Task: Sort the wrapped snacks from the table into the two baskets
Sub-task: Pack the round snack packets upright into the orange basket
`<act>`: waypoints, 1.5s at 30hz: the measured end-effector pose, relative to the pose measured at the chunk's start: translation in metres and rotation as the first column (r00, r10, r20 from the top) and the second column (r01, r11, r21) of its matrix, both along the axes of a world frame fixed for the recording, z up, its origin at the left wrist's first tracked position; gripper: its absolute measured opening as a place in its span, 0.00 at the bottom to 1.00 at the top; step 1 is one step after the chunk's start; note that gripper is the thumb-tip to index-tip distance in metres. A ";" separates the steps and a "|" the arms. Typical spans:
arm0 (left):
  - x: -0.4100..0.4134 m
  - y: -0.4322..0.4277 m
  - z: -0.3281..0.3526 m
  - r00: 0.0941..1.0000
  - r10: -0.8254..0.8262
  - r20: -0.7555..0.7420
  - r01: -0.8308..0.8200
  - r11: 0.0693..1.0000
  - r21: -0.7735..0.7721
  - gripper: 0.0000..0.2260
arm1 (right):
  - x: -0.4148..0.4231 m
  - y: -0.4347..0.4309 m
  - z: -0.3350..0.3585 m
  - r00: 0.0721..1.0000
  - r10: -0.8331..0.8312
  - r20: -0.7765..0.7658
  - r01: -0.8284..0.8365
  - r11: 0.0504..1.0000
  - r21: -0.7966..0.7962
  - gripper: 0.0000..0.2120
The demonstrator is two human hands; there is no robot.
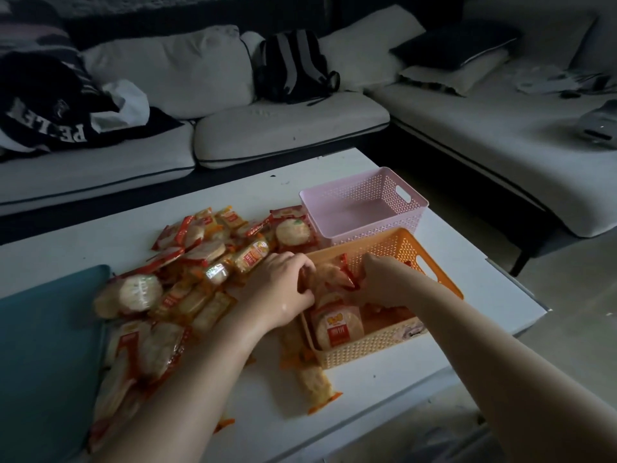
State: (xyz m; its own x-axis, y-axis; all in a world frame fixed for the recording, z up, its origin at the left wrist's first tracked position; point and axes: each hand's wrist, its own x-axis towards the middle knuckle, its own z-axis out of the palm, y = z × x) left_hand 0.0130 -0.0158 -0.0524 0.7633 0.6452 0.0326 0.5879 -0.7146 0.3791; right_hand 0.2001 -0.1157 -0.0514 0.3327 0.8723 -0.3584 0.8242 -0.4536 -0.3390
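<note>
Snacks (200,262) mostly lie heaped on the table (83,242), few in the orange basket (364,349), none in the pink basket (367,182), while left hand (280,289) and right hand (384,282) each clutch some.

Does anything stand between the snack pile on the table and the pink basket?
Nothing visible blocks it. The pink basket stands with open top right beside the snack pile. The orange basket, where the left hand and right hand hold red packets, lies nearer, not between.
</note>
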 end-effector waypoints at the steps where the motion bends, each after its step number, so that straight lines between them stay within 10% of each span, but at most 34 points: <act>1: 0.002 -0.001 -0.001 1.000 0.005 0.004 -0.005 1.000 0.015 0.15 | 0.000 -0.002 0.002 1.000 0.007 -0.008 -0.007 1.000 0.001 0.23; 10: 0.001 -0.004 -0.013 0.998 -0.056 0.039 0.056 0.998 -0.002 0.16 | -0.022 0.003 0.000 0.930 0.302 0.211 -0.307 0.952 -0.007 0.15; 16: 0.003 -0.012 0.002 0.970 0.065 0.233 0.045 0.898 -0.438 0.25 | -0.003 0.000 0.025 0.965 0.256 -0.052 -0.216 0.893 0.396 0.09; 21: -0.003 -0.006 0.015 0.918 0.202 0.341 -0.099 0.950 -0.296 0.08 | -0.011 0.006 0.028 0.840 0.164 -0.517 0.177 0.818 0.547 0.17; 25: -0.016 0.009 0.022 0.809 0.419 0.412 -0.319 0.902 -0.291 0.12 | -0.019 0.012 0.007 0.990 0.126 -0.069 -0.091 0.922 0.377 0.21; 30: -0.017 0.008 0.026 0.801 0.471 0.370 -0.408 0.881 -0.239 0.15 | -0.040 0.008 -0.019 0.900 0.304 0.311 -0.328 0.944 0.028 0.39; 40: 0.007 -0.012 0.035 0.870 0.422 0.254 -0.415 0.906 -0.083 0.14 | 0.010 -0.008 0.002 0.918 0.182 0.352 -0.166 0.983 -0.075 0.12; 45: 0.015 -0.020 0.024 0.914 0.393 0.104 -0.402 0.911 0.092 0.14 | 0.020 -0.008 0.021 0.967 0.179 0.183 -0.207 0.968 0.144 0.11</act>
